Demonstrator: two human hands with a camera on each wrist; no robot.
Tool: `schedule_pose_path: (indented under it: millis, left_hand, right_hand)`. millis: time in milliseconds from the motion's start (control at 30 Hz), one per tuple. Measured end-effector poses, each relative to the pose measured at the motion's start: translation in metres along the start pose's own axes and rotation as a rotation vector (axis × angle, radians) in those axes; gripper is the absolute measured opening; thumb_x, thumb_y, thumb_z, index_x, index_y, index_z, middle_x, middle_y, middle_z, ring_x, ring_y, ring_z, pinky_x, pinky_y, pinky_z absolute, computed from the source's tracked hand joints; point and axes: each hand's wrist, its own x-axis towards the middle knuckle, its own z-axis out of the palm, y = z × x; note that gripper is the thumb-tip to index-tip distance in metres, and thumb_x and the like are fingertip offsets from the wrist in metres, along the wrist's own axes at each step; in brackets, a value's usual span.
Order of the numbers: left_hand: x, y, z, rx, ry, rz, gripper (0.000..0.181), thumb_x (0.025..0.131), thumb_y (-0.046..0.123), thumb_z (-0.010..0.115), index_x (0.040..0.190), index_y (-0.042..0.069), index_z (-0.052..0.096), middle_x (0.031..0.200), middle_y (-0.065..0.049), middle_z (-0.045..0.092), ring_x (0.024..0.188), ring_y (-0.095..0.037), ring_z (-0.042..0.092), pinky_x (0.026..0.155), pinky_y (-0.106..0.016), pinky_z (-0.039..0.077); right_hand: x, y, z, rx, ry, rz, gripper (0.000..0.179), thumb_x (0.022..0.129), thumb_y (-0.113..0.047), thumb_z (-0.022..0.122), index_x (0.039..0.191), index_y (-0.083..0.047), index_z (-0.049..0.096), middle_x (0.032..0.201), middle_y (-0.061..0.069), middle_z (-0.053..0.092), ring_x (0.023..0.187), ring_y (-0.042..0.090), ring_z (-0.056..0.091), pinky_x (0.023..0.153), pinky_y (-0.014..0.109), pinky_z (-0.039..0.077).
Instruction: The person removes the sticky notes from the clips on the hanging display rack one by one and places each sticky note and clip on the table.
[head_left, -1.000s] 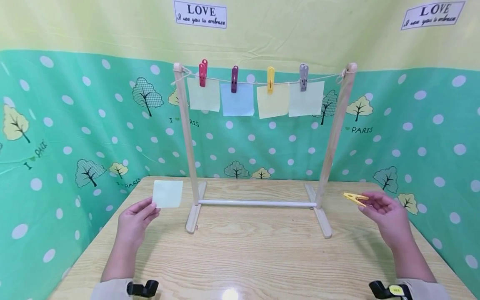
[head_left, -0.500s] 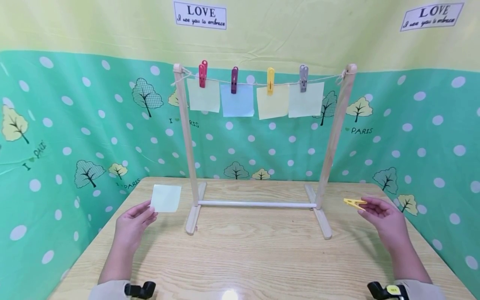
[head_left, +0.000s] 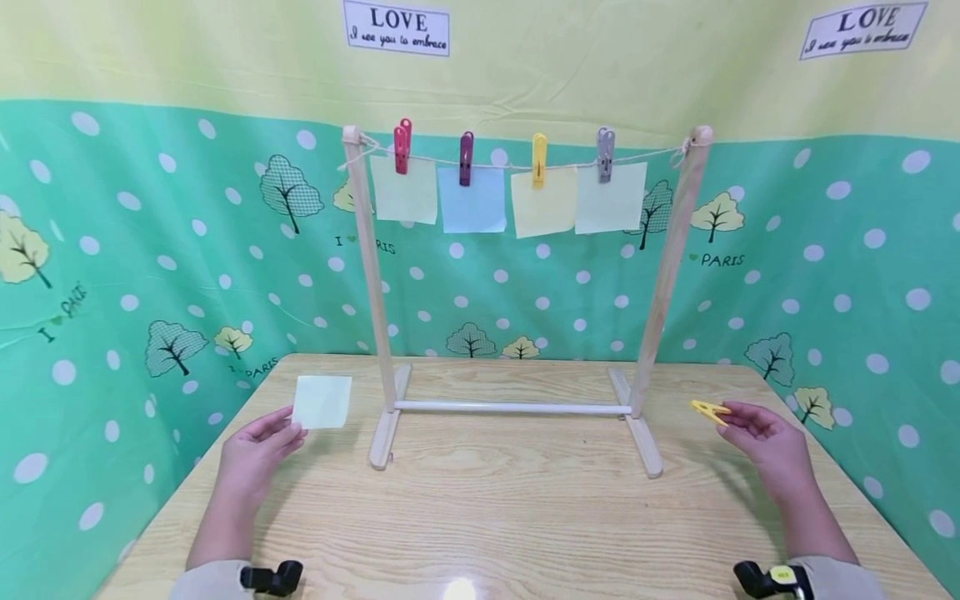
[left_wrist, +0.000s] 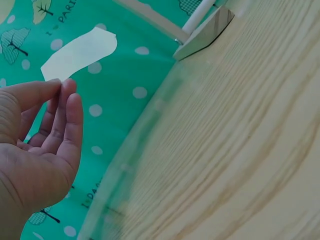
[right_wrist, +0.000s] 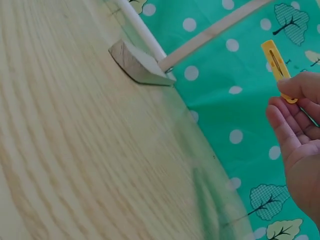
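Note:
My left hand (head_left: pixel 255 454) pinches a small pale square sheet of paper (head_left: pixel 322 402) by its lower left corner, left of the wooden rack. In the left wrist view the paper (left_wrist: pixel 82 52) looks curved, its corner between thumb and fingertips. Over the table's right side, my right hand (head_left: pixel 772 446) holds a yellow clothespin (head_left: pixel 708 411) between thumb and fingers; its free end points left. The right wrist view shows the clothespin (right_wrist: pixel 276 65) with the thumb across its lower end. Both hands are above the table, apart from the rack.
A wooden rack (head_left: pixel 663 292) with a white crossbar (head_left: pixel 513 407) stands on the table (head_left: pixel 480 500). From its string (head_left: pixel 652 154) hang several paper sheets, held by red (head_left: pixel 402 148), purple (head_left: pixel 466 158), yellow (head_left: pixel 538 161) and grey clothespins (head_left: pixel 605 155). A patterned curtain (head_left: pixel 525 300) surrounds the table.
The left hand has moved slightly left and down with the paper. The right hand has lowered a little, and the clothespin's legs now look closer together.

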Motion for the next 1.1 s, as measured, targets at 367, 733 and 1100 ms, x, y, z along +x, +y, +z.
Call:
schedule_pose_path:
  millis: [367,733,1100]
  left_hand:
    - [0.013,-0.009,-0.016,0.159,0.001,-0.074,0.054,0.075,0.008,0.07,0.125,0.005,0.049,0.091,-0.002,0.059,0.084,-0.018,0.064,0.08,-0.031,0.048]
    - [0.027,-0.021,-0.026,0.257,-0.016,-0.158,0.064,0.076,0.008,0.069,0.132,0.005,0.039,0.093,0.001,0.058,0.087,-0.016,0.063,0.082,-0.029,0.048]
    - [0.036,-0.026,-0.025,0.374,-0.006,-0.184,0.062,0.078,0.01,0.068,0.132,0.003,0.039,0.102,-0.008,0.052,0.087,-0.016,0.063,0.081,-0.03,0.049]
  right_hand:
    - [0.009,0.009,-0.004,-0.323,-0.04,0.03,0.052,0.08,-0.027,0.066,0.121,-0.001,0.049,0.099,-0.007,0.061,0.084,-0.003,0.056,0.071,0.018,0.051]
    - [0.021,0.03,-0.012,-0.487,-0.092,0.102,0.061,0.077,-0.044,0.064,0.124,-0.008,0.05,0.111,0.011,0.057,0.084,-0.003,0.053,0.071,0.017,0.049]
    - [0.024,0.043,-0.009,-0.525,-0.088,0.189,0.064,0.076,-0.041,0.067,0.124,-0.002,0.048,0.117,0.021,0.05,0.102,0.032,0.047,0.073,0.031,0.044]
